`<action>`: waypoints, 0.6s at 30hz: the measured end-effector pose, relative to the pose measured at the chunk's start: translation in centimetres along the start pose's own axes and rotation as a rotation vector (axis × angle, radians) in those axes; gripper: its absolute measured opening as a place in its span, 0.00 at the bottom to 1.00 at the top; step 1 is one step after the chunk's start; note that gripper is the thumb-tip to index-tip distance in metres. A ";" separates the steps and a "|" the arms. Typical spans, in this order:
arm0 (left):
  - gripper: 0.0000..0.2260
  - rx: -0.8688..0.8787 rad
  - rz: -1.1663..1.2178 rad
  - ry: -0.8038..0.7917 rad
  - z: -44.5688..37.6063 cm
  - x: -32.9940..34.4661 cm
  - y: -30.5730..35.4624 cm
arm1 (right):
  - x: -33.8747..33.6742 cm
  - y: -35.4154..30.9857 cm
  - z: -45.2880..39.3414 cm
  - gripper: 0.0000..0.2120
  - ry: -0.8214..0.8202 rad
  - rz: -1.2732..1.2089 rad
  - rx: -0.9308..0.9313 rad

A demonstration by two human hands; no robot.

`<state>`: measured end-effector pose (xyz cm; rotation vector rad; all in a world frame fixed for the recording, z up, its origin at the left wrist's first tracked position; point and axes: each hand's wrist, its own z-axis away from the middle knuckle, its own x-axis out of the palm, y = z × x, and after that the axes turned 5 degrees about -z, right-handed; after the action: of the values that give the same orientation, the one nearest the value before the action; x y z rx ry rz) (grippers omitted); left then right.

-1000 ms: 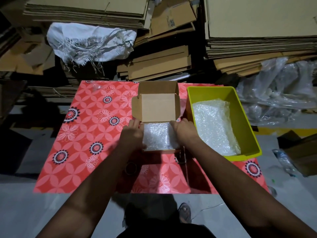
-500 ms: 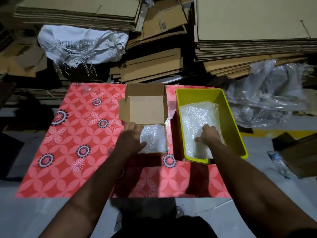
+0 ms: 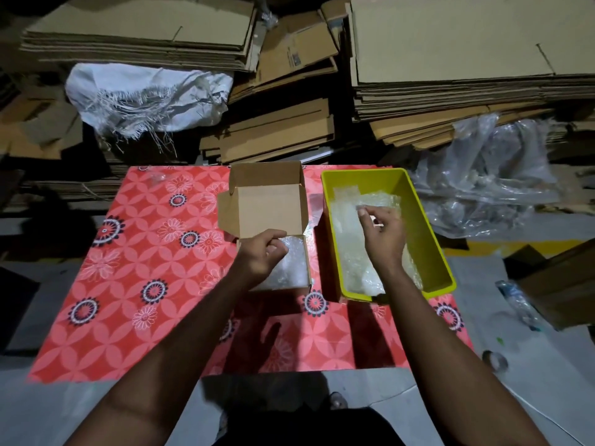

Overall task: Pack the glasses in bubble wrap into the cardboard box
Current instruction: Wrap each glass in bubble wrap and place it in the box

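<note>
A small cardboard box stands open on the red flowered table, its lid tilted back. A bubble-wrapped bundle fills the box, and I cannot see glass through the wrap. My left hand rests on the bundle's left side with fingers curled and nothing clearly gripped. To the right stands a yellow bin holding loose bubble wrap. My right hand is inside the bin, thumb and fingers pinched on the top sheet of that wrap.
Stacks of flattened cardboard and a white sack rise behind the table. Clear plastic bags lie at the right. A tape roll and a plastic bottle are on the floor at the right.
My right hand left the box, went into the yellow bin and moved further back, pinching the top sheet. My left hand stayed on the box and curled its fingers.
</note>
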<state>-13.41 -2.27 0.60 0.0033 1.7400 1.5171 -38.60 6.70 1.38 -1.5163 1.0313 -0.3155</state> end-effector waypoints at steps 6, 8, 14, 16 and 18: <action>0.16 -0.119 0.500 -0.107 1.2 -1.3 3.9 | 1.8 -7.9 3.5 0.04 -0.257 -0.634 0.220; 0.20 -0.175 0.647 -0.101 1.8 -2.0 4.3 | 2.7 -9.5 4.8 0.04 -0.366 -0.821 0.365; 0.17 -0.320 0.909 -0.184 4.7 -4.0 4.0 | 4.0 -12.3 8.3 0.13 -0.604 -1.001 0.716; 0.17 -0.344 0.992 -0.257 5.8 -4.3 3.6 | 3.4 -14.6 9.7 0.16 -0.772 -1.026 0.810; 0.23 -0.316 1.085 -0.344 6.6 -4.6 3.0 | 2.7 -16.0 11.2 0.27 -0.842 -1.031 0.768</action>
<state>-8.07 1.82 5.98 1.1291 1.2037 2.3350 -22.43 10.29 12.12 -1.1342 -0.5652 -0.6132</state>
